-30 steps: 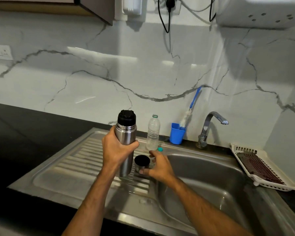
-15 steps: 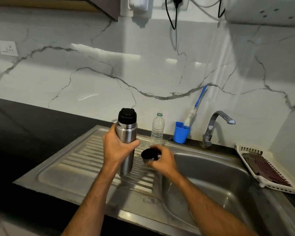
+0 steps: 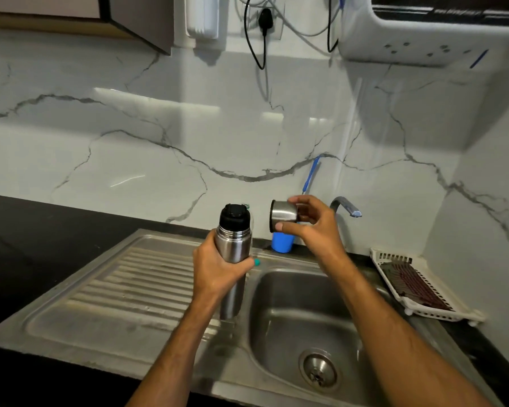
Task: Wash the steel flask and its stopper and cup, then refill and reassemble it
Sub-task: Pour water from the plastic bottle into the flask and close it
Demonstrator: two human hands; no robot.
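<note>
My left hand [image 3: 216, 271] grips the steel flask [image 3: 234, 248] upright above the draining board, close to the sink's left edge. A black stopper [image 3: 232, 217] sits in the flask's neck. My right hand [image 3: 312, 227] holds the steel cup [image 3: 283, 215] in the air to the right of the stopper. The cup lies on its side with its dark-rimmed mouth facing left toward the flask. Cup and flask are apart.
A steel sink basin [image 3: 306, 315] with a drain [image 3: 318, 370] lies below my right arm, and the ribbed draining board [image 3: 115, 295] to the left. A tap [image 3: 346, 207], a blue cup [image 3: 282, 241] with a brush [image 3: 311, 174], and a white rack [image 3: 417, 286] stand behind.
My right hand has lifted the cup from the draining board up to the height of the stopper and tipped it sideways. The flask stayed upright in my left hand.
</note>
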